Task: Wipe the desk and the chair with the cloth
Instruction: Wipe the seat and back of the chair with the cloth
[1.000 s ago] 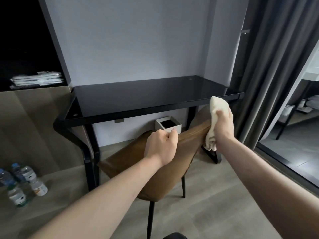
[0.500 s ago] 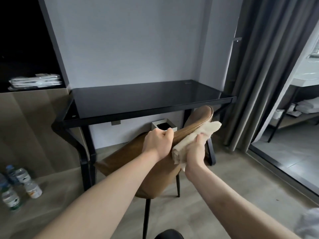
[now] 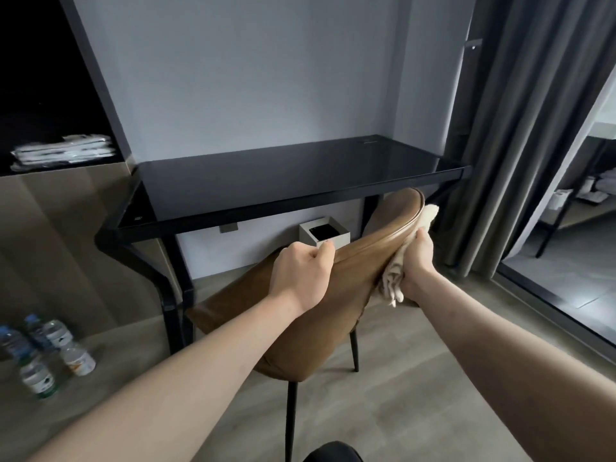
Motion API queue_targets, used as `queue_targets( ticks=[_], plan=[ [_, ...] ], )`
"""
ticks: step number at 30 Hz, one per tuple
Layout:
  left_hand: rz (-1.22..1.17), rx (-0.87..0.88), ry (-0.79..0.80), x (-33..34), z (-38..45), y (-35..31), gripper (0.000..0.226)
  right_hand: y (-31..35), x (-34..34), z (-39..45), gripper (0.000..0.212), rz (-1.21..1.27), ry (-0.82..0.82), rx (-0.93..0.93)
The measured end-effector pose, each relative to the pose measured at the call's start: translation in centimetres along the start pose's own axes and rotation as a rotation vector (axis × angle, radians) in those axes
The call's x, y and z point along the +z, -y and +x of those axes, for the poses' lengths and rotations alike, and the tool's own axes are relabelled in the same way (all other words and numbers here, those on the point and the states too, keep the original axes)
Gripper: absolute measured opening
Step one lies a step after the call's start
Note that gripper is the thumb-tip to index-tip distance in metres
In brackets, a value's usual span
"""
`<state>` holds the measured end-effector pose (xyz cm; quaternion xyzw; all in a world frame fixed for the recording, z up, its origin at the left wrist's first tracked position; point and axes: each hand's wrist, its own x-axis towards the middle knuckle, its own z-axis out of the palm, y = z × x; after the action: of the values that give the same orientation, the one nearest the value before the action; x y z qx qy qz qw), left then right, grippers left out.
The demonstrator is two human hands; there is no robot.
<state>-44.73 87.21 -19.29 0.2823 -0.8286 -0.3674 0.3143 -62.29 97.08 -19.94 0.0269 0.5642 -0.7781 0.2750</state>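
Note:
A brown leather chair (image 3: 333,315) stands in front of the black glass-topped desk (image 3: 293,175), its backrest towards me. My left hand (image 3: 300,275) grips the top edge of the backrest near its left end. My right hand (image 3: 416,261) holds a cream cloth (image 3: 396,271) and presses it against the outer right side of the backrest. One end of the cloth sticks up past the backrest's right corner and the other hangs below my hand.
A small white bin (image 3: 325,233) sits under the desk by the wall. Several water bottles (image 3: 43,355) stand on the floor at the left. Grey curtains (image 3: 520,128) hang right of the desk, with a dark door track beyond. Folded white items (image 3: 63,153) lie on the left shelf.
My right hand slid the cloth from the backrest's right end towards its middle, then back to the right side. My left hand kept its grip on the backrest.

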Motion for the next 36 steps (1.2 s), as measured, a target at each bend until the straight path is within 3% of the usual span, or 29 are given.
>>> queue_targets(
  ticks=[6,12,17,20,24,28,31,36],
  plan=[
    [0.013,-0.002,-0.008,0.3,0.5,0.1,0.07,-0.5,0.8,1.5,0.054,-0.05,-0.022,-0.05],
    [0.015,-0.044,-0.004,-0.1,0.3,-0.4,0.062,-3.5,0.7,-2.4,0.059,0.006,-0.03,-0.005],
    [-0.009,-0.101,0.006,-0.7,-0.4,-1.1,0.061,-6.0,0.8,-6.8,0.092,-0.214,0.001,-0.414],
    [-0.022,-0.103,0.022,-1.0,-0.9,-1.1,0.06,-5.5,1.2,-8.6,0.073,-0.309,0.005,-0.617],
    [-0.034,-0.109,0.042,-1.2,-1.3,-0.8,0.061,-5.6,1.6,-8.8,0.066,-0.359,-0.047,-0.662],
    [-0.03,-0.076,0.027,-1.0,-1.0,-0.6,0.063,-5.2,2.0,-6.7,0.066,-0.165,-0.081,-0.715],
    [-0.017,-0.058,0.013,-0.8,-0.8,-0.4,0.071,-3.3,1.6,-3.5,0.071,-0.088,-0.108,-0.595],
    [-0.035,-0.019,0.031,-0.5,-0.3,-0.2,0.06,0.8,0.7,1.6,0.056,0.026,-0.023,-0.121]
  ],
)
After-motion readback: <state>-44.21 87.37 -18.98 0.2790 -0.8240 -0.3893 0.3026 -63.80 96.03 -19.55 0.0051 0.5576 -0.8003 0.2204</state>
